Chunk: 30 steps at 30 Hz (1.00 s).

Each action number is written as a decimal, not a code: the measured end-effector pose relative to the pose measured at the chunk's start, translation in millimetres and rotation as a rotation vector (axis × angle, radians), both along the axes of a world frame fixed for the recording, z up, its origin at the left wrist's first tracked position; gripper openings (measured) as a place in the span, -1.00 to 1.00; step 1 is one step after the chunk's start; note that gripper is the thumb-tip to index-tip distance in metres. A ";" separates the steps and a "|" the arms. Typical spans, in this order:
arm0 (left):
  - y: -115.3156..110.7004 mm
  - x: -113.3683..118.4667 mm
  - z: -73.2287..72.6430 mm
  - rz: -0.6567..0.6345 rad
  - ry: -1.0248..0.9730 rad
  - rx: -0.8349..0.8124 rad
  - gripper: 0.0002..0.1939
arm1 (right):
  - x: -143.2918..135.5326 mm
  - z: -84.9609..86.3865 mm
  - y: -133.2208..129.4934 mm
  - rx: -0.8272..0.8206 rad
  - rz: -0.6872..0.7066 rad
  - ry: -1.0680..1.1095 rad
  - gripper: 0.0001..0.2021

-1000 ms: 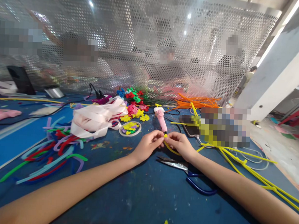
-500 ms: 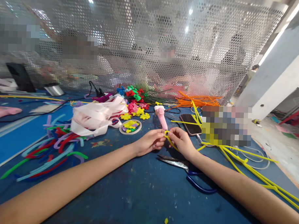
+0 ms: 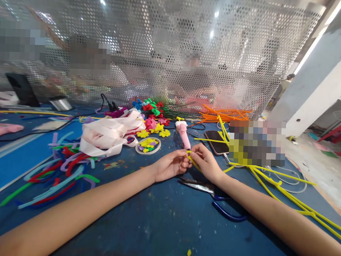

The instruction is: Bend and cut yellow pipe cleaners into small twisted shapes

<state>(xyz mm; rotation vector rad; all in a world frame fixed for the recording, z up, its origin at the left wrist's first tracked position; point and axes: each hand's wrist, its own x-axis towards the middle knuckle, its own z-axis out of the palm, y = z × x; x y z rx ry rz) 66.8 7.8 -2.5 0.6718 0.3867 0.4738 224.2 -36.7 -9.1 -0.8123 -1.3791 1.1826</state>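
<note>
Both hands meet over the dark blue table around a bent yellow pipe cleaner (image 3: 196, 166). My left hand (image 3: 171, 166) pinches its looped end between thumb and fingers. My right hand (image 3: 205, 162) is closed on the same stem from the other side, its fingers partly hiding the loop. Just beyond the fingertips lies a pink hot glue gun (image 3: 182, 134), its dark nozzle toward me. Scissors (image 3: 198, 185) with dark blue handles rest partly under my right forearm. Finished yellow flowers (image 3: 164, 133) lie behind my left hand, near a ring (image 3: 148, 146) holding coloured scraps.
Cut pipe cleaners (image 3: 57, 176) and pale ribbon (image 3: 108, 135) are heaped on the left. Long yellow pipe cleaners (image 3: 285, 195) spread across the right, beside a phone (image 3: 217, 141). Orange stems (image 3: 227, 115) lie at the back before a perforated metal screen (image 3: 162, 49).
The yellow loop between my fingers has turned and looks smaller, more covered. My right fingers have moved slightly left, closer to my left hand. The things on the table stay in place.
</note>
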 end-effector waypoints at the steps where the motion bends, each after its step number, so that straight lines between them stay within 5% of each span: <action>1: 0.0 -0.1 -0.2 0.007 0.003 -0.017 -0.92 | -0.2 -0.2 0.4 0.000 0.005 0.001 -0.75; 8: -3.3 0.6 -0.9 0.084 0.029 0.051 -0.93 | -0.2 0.3 1.4 -0.023 0.003 0.003 -0.73; 17: -1.7 -2.6 2.9 -0.035 0.036 0.040 -0.92 | 0.5 -1.8 -2.5 0.070 -0.033 -0.161 -0.81; 30: -3.1 -2.0 1.7 0.025 0.111 0.138 -0.90 | -0.7 1.2 -6.6 0.131 -0.044 -0.216 -0.86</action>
